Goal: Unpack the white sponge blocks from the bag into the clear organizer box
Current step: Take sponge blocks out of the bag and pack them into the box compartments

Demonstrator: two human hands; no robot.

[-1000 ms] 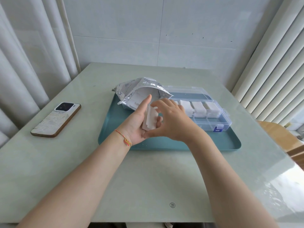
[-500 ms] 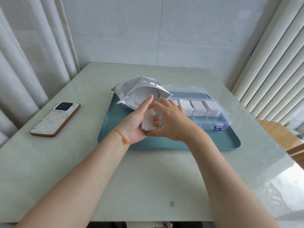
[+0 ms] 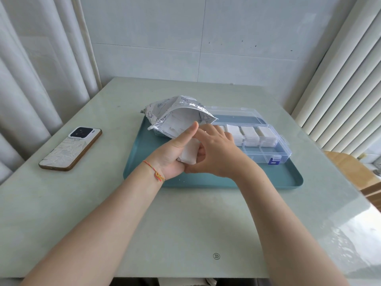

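Note:
A white sponge block stack [image 3: 189,153] sits upright in my left hand [image 3: 172,154], whose thumb points up. My right hand [image 3: 216,153] presses against the stack's right side, fingers around it. Behind them the silver bag [image 3: 175,114] lies open on the teal tray [image 3: 226,181], with more white sponge inside. The clear organizer box [image 3: 266,153] stands on the tray's right half, lid back, with white sponge blocks [image 3: 250,134] in its far row of compartments. Its near compartments look empty.
A phone [image 3: 71,148] lies face down on the pale green table [image 3: 185,223], left of the tray. Curtains hang at the left, vertical blinds at the right. A wooden chair [image 3: 350,168] shows past the table's right edge.
Both hands stay together over the tray. The sponge stack has sunk deeper between my palms, and my right fingers have closed more around it.

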